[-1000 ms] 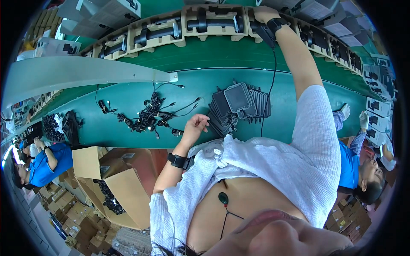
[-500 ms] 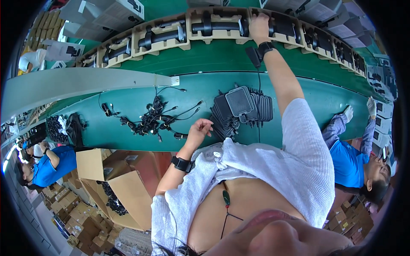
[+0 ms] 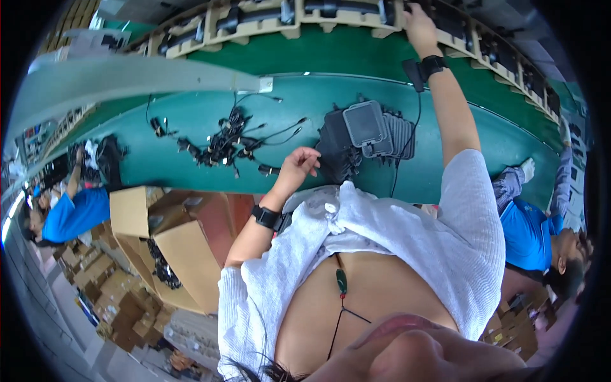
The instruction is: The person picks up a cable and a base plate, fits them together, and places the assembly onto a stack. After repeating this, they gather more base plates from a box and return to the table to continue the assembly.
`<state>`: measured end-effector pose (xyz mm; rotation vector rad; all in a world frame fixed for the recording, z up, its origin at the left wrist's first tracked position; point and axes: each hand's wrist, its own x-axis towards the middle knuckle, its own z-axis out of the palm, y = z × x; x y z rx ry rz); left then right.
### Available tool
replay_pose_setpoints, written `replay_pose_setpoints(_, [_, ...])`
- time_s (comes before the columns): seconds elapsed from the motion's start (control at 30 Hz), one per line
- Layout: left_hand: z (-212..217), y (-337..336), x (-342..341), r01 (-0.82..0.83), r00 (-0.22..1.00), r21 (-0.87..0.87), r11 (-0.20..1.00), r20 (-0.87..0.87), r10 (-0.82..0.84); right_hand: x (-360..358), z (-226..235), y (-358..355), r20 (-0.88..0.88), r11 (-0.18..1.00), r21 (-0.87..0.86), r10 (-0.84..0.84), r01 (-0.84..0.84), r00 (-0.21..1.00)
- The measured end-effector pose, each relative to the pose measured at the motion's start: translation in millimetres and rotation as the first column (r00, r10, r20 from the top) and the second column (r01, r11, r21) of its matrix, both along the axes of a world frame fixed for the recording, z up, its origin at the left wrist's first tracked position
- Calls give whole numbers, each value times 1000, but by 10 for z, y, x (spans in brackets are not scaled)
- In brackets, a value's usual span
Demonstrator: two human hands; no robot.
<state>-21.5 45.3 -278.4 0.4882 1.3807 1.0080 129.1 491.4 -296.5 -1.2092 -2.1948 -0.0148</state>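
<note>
My right hand (image 3: 421, 32) reaches far forward over a row of moulded cardboard trays (image 3: 328, 23). Its fingertips are at a tray holding dark parts, and what they grip, if anything, is hidden. My left hand (image 3: 300, 168) hovers over the near side of the green table, loosely curled with fingers apart and nothing in it. Just right of it are stacked black flat rectangular panels with ribbed edges (image 3: 366, 125). To its left lies a heap of black cables with plugs (image 3: 226, 140).
A grey metal bar (image 3: 159, 77) crosses the table's left side. Below it stands an open cardboard box (image 3: 191, 264) with black items inside. Co-workers in blue shirts are at the left (image 3: 76, 213) and right (image 3: 528, 235). A black bag (image 3: 109, 159) lies at far left.
The whole view has tilted, so table and trays sit higher. The trays have also shifted right relative to the table, and my right hand has moved right with them. My left hand stays much the same.
</note>
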Motion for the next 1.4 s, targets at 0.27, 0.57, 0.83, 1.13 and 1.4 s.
replay_pose_setpoints(0.27, [-211,-160,-194,-106,988,-62,992,-120,98,653,-310,480,360,961,251,19,-117,933])
replay_pose_setpoints(0.57, [-384,-261,-279,-99,880,-64,993,-472,58,162,132,-139,682,987,87,39,-133,730])
replay_pose_setpoints(0.83, [-380,-162,-241,-5,903,-48,999,-430,-16,60,241,-124,660,985,54,-160,167,734])
replay_pose_setpoints(1.13, [-489,-150,-280,8,917,-65,998,-398,-33,76,5,-2181,677,895,-410,428,-176,598])
replay_pose_setpoints(1.4, [-546,-141,-343,-8,892,-41,999,-452,-11,14,-203,-2807,542,940,-321,283,-115,792])
